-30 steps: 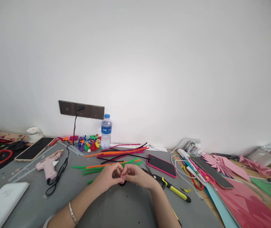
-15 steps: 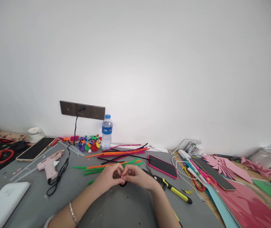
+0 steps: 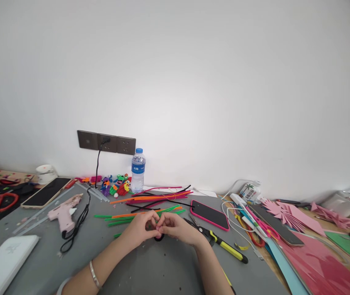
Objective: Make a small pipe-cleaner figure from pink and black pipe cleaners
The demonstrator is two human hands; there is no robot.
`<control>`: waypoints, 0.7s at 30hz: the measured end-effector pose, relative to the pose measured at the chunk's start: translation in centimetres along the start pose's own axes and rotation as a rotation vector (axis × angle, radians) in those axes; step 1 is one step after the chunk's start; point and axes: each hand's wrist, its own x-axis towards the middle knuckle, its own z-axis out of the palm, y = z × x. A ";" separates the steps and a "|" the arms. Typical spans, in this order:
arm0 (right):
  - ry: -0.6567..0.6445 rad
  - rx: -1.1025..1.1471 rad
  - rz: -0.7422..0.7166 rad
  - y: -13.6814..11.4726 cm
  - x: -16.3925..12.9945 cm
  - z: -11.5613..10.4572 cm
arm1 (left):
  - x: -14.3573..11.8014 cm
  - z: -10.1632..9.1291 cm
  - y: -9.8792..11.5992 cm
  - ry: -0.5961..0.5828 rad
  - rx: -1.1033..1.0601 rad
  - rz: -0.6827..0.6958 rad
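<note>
Pink and black fuzz shows between your fingertips: your left hand (image 3: pixel 139 230) and right hand (image 3: pixel 176 228) meet at the near centre of the grey table (image 3: pixel 150 270), both pinched shut on a small pipe-cleaner piece (image 3: pixel 158 235) that rests just above the tabletop. Keep the pinch close to the bend and turn in short, tight twists, so the wire does not spring loose. Loose pipe cleaners (image 3: pixel 150 203) fan out just beyond your knuckles; yellow-handled pliers (image 3: pixel 224 245) lie to the right, a pink glue gun (image 3: pixel 62 214) to the left. A water bottle (image 3: pixel 138 170) stands at the far white wall (image 3: pixel 193 82), beside the sockets (image 3: pixel 106 142).
</note>
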 end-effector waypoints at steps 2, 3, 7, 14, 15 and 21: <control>-0.001 0.004 -0.004 0.0 0.0 0.0 | 0.0 0.0 -0.1 0.004 -0.004 0.003; -0.001 0.006 -0.006 0.1 0.0 0.0 | 0.0 0.0 -0.1 0.006 -0.004 0.006; -0.002 0.011 -0.004 0.1 0.1 0.0 | 0.0 0.0 -0.3 0.004 -0.010 0.014; -0.003 0.010 -0.013 0.1 0.0 0.0 | 0.1 0.1 -0.4 0.009 -0.009 0.007; -0.004 0.013 -0.013 0.1 0.0 0.0 | 0.1 0.1 -0.5 0.009 -0.012 0.008; -0.003 0.032 -0.031 -0.1 0.1 0.1 | 0.1 0.1 -0.5 0.003 -0.027 0.014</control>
